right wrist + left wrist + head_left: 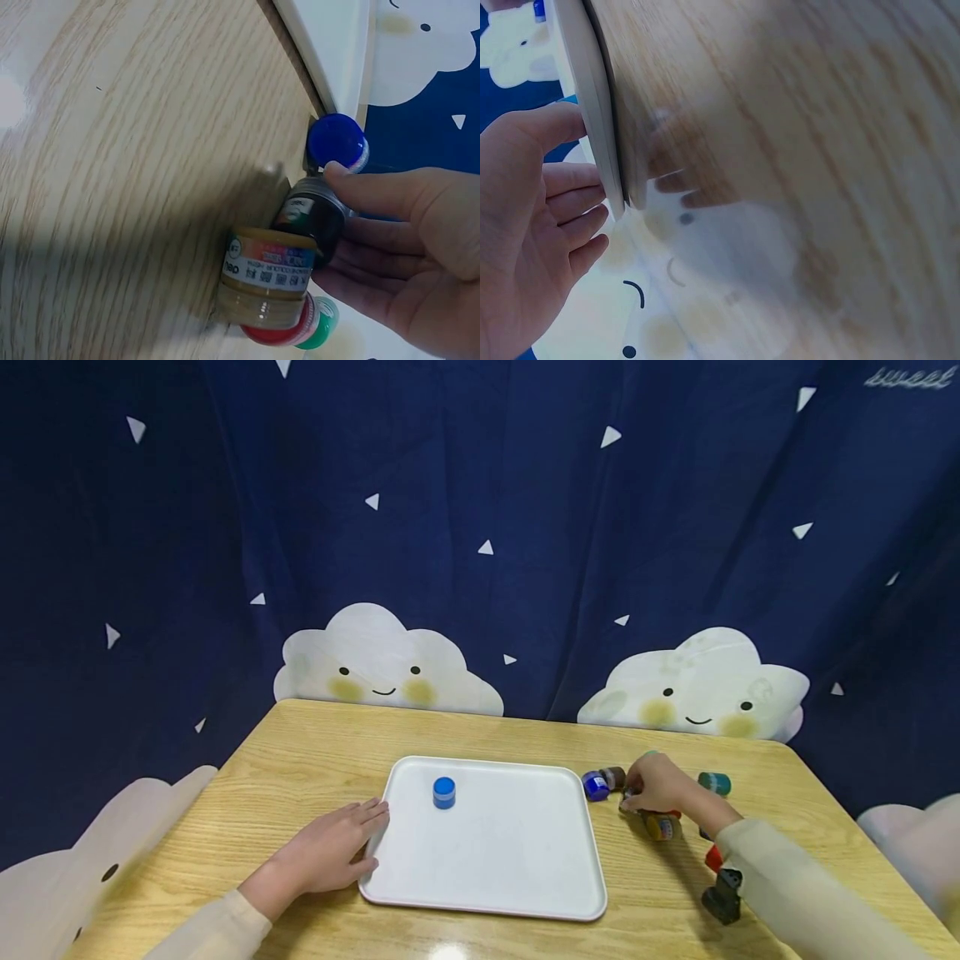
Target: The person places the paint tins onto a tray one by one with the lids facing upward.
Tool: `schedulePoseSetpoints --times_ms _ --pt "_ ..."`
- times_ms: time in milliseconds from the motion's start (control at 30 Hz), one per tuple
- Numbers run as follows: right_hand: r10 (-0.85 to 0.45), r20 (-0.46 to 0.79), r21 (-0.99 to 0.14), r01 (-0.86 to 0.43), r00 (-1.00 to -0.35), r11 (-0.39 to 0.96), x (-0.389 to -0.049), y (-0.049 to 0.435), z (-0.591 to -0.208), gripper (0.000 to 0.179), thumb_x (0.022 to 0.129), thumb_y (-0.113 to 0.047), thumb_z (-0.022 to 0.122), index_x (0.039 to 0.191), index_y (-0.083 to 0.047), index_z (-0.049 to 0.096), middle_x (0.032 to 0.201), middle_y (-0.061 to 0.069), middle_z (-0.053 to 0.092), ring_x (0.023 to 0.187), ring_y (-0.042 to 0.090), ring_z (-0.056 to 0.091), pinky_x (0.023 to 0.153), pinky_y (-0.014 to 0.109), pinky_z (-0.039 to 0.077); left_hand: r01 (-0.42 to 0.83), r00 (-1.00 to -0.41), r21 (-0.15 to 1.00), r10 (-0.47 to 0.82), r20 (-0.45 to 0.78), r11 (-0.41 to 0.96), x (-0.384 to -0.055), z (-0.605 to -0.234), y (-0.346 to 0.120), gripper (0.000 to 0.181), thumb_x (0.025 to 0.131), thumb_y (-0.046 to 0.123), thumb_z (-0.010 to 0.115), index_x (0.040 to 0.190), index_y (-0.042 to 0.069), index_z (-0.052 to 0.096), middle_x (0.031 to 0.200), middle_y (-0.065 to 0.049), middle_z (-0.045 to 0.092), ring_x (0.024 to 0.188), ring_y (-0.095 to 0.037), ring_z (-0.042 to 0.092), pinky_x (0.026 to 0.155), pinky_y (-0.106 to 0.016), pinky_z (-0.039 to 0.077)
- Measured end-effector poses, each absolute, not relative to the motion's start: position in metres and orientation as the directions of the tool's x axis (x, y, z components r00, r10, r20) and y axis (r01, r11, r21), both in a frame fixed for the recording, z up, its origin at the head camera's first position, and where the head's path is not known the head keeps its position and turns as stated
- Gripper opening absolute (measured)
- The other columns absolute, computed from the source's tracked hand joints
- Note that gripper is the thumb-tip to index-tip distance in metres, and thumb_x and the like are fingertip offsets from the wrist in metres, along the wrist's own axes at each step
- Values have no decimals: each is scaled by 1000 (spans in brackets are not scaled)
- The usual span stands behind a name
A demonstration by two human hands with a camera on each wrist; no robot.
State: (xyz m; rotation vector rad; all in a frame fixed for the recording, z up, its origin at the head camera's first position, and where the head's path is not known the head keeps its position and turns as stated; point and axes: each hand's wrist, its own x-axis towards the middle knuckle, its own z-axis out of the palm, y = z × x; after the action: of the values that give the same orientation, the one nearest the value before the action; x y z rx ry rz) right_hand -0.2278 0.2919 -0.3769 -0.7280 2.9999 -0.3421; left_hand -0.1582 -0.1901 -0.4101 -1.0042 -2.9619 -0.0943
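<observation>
My left hand (330, 847) lies at the left rim of a white tray (510, 852), fingers extended and touching its edge. In the left wrist view the thumb and fingertips meet the tray's side. A blue-lidded paint jar (444, 793) stands upright inside the tray near its far left. Right of the tray, my right hand (660, 783) pinches a black paint jar (311, 214) lying tilted, thumb by its lid and fingers behind. An ochre paint jar (266, 277) lies close against it. Beyond the thumb is a deep-blue jar (336, 140).
A brown jar (613, 777) lies beside the deep-blue one at the tray's right edge. A teal jar (714, 783) lies farther right. Red (281, 334) and green (322, 322) jars show behind the ochre one. A black device (722, 897) is by the right sleeve.
</observation>
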Motion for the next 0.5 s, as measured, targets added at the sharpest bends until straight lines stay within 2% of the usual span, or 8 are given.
schedulePoseSetpoints --times_ms 200,333,500 --pt "-464 10 -229 -454 -886 861 -230 289 -385 23 69 -18 85 79 0 73 67 1 67 59 6 55 51 20 45 605 -796 51 605 29 794 -158 -410 -190 61 85 30 68 134 -3 53 139 -18 55 132 -33 51 109 -48 44" --pt "-443 -44 -238 -421 -895 875 -229 287 -387 28 70 -17 84 86 2 73 74 4 69 64 9 58 54 23 48 599 -800 57 599 23 798 -159 -410 -190 61 85 30 68 134 -3 53 140 -18 54 132 -33 50 109 -48 43" --pt "-455 -50 -236 -432 -889 870 -229 284 -386 28 70 -16 84 87 2 73 75 4 69 64 9 58 53 22 47 601 -799 56 600 28 797 -158 -410 -191 60 86 30 67 134 -3 53 140 -18 55 132 -33 50 109 -48 44"
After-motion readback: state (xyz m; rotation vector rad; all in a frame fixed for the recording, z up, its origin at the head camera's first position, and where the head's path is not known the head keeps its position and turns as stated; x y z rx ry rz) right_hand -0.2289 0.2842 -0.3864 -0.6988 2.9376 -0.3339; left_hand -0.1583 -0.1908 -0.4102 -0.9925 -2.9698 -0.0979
